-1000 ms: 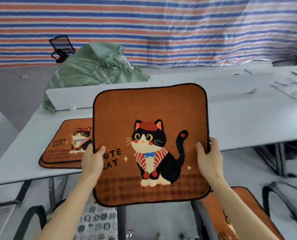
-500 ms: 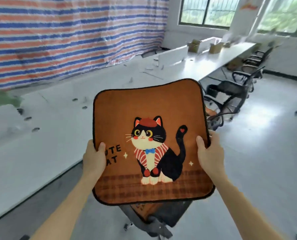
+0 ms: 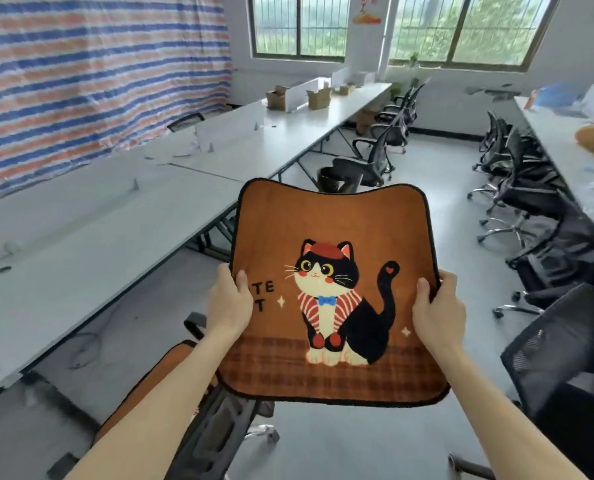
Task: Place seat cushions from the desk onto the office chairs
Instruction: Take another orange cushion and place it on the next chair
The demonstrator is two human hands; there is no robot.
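An orange seat cushion [image 3: 333, 292], printed with a black-and-white cat in a red cap, is being held in the air by both hands, picture side facing the camera. The left hand [image 3: 228, 303] is being clamped on the cushion's left edge, thumb lying over the printed face and partly covering the lettering; the remaining fingers are hidden behind the fabric. The right hand [image 3: 439, 311] is being clamped on the right edge in the same way, thumb on the front, other fingers out of sight behind. The cushion's top edge is being seen to sag slightly in the middle.

The cushion is being carried above the grey floor, in the aisle between a long white desk [image 3: 91, 237] on the left and a second white desk [image 3: 558, 140] on the right. It is touching neither desk nor any chair.

Below the left forearm, a second orange cushion [image 3: 160, 372] is being seen resting on the seat of an office chair [image 3: 216, 434]. At lower right, a black mesh-backed chair [image 3: 562, 368] is standing near the right forearm. Further black chairs [image 3: 375, 161] are being seen along both desks. Cardboard boxes [image 3: 318, 97] are sitting on the far end of the left desk.
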